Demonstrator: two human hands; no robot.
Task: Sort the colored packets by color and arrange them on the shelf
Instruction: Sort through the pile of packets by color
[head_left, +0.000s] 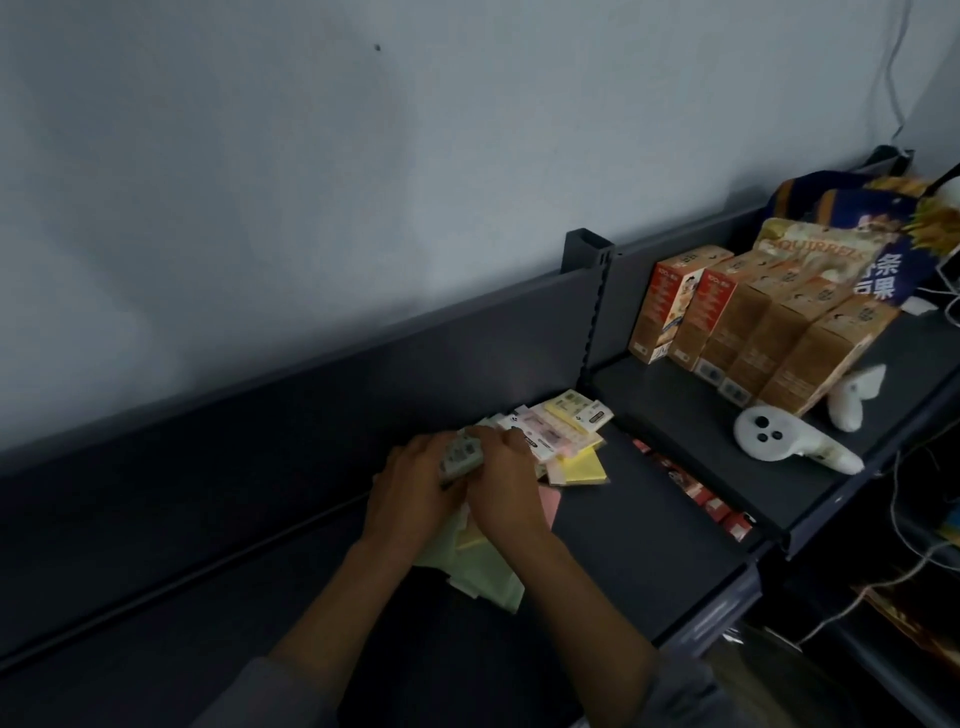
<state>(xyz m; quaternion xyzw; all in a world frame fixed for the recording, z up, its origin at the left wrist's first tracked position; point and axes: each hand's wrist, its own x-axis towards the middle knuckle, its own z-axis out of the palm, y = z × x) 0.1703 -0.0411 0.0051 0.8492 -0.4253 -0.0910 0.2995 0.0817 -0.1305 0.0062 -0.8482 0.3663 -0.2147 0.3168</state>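
Head view, dim light. Your left hand (415, 486) and right hand (506, 486) meet over the dark shelf (649, 519), both curled around a small stack of packets (460, 457). The fingers of both hands are closed on the stack; its top face shows pale with small printed marks, and its colour is hard to read in this light.

Under your wrists lie loose packets flat on the shelf: pale green packets (483, 571) fanned toward you, with a pink packet (549, 501) showing just beside your right hand.

Beyond your hands, toward the upright post (592, 291), sits a mixed heap (550, 431) of packets: yellow ones at the near edge, pink and white labelled ones on top, overlapping each other at different angles. The heap touches or nearly touches your right fingers; you cannot tell which from here.

The next shelf section to the right holds a row of tan and red cartons (753, 332) standing tilted, snack bags (852, 234) behind them, and two white handheld controllers (784, 441) lying in front. Small red boxes (696, 493) show on a lower level through the gap between the sections. Cables (904, 551) hang at the far right.
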